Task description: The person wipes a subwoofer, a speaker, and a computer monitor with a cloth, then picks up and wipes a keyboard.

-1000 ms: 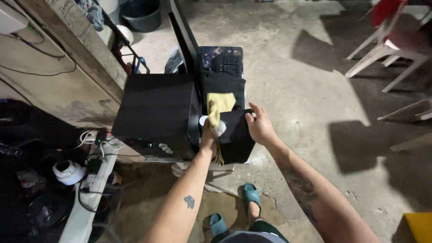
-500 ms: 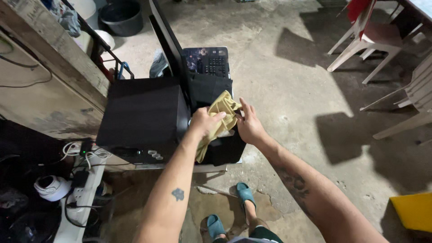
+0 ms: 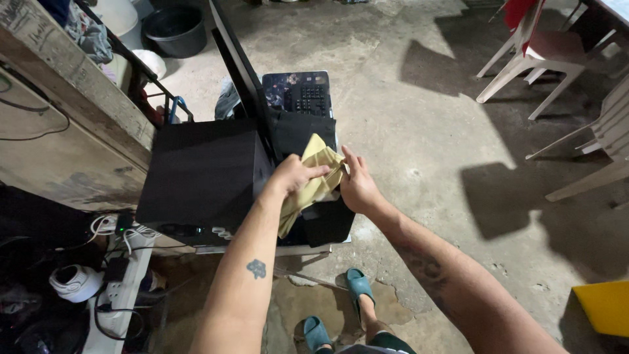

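Note:
My left hand (image 3: 293,176) grips a yellow cloth (image 3: 314,180) and presses it on top of a small black speaker box (image 3: 325,219). My right hand (image 3: 356,183) rests against the right side of the cloth and the top edge of that box, fingers pointing away from me. A large black box (image 3: 200,174) stands just left of the small one. Behind them a thin black monitor (image 3: 239,62) stands edge-on, and a dark keyboard (image 3: 298,93) lies beyond. Part of the cloth hangs down over the small box's front.
A white power strip with cables (image 3: 118,259) lies on a ledge at lower left. A wooden beam (image 3: 78,85) runs along the left. A black bucket (image 3: 173,26) stands at the back. White plastic chairs (image 3: 544,56) stand at upper right, a yellow object (image 3: 603,305) at lower right.
My left hand lowered the cloth from upright onto the small box and shifted left. My right hand moved in from the box's edge to touch the cloth. The view shifted slightly.

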